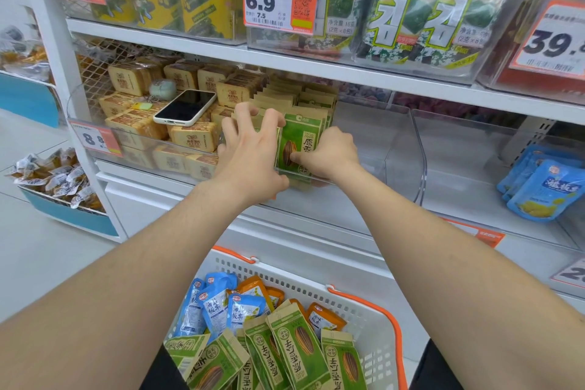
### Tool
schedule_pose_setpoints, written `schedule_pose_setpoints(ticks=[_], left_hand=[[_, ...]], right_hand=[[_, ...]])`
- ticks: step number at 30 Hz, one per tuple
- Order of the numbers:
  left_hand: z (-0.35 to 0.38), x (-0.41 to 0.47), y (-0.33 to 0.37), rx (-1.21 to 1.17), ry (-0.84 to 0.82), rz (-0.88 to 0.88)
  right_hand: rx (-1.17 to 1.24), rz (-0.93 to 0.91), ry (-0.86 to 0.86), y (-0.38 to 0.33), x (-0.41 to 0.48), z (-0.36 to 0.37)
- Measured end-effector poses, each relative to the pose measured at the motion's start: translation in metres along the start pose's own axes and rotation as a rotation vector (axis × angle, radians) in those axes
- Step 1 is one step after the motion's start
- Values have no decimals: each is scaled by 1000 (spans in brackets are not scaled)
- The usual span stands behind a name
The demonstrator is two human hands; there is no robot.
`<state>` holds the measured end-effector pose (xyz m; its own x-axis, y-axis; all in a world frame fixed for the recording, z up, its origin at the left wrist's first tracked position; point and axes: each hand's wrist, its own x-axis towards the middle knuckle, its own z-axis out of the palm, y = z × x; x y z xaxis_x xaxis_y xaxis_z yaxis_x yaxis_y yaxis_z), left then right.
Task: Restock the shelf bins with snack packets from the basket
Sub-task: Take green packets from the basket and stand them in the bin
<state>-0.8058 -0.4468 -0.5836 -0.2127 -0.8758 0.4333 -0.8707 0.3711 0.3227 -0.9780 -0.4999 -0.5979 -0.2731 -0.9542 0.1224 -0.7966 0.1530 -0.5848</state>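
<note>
A clear bin [316, 179] holds a row of green packets [313, 98] standing upright, long axis vertical, faces toward the camera. The left hand [250, 149], fingers spread and bent, grips the row's tops. The right hand [329, 152] pinches the front packet [300, 141]. The basket [373, 317] below holds jumbled seed packets [294, 355], blue pouches [215, 310] and orange pouches [326, 317].

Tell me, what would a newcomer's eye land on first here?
The left hand and right hand hold a green packet at the front of a clear bin on the middle shelf. Below, a white basket holds more green, blue and orange packets; a phone lies on tan packs to the left.
</note>
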Motion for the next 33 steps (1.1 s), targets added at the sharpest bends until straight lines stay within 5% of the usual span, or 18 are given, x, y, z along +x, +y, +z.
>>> schedule_pose_setpoints(ticks=[22, 33], left_hand=[[7, 3, -2, 9, -15, 19], [2, 1, 1, 7, -33, -18]], right_hand=[[-175, 41, 75, -10, 6, 7], [-174, 124, -54, -10, 0, -3]])
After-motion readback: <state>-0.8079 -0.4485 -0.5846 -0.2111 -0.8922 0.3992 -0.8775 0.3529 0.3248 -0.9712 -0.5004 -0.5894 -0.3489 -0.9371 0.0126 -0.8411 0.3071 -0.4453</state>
